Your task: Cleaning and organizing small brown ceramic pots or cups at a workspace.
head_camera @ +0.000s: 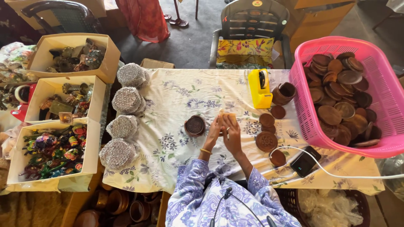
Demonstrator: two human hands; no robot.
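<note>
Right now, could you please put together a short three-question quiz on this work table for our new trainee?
1. True or false: the pink basket holds round brown wooden discs.
2. What do the left hand and right hand hold together? A) the yellow tape dispenser B) a small light-brown piece C) the phone
3. Fill in: the phone is plugged into a white ____.

Key:
1. True.
2. B, the small light-brown piece; the yellow tape dispenser stands untouched beyond it.
3. Cable.
</note>
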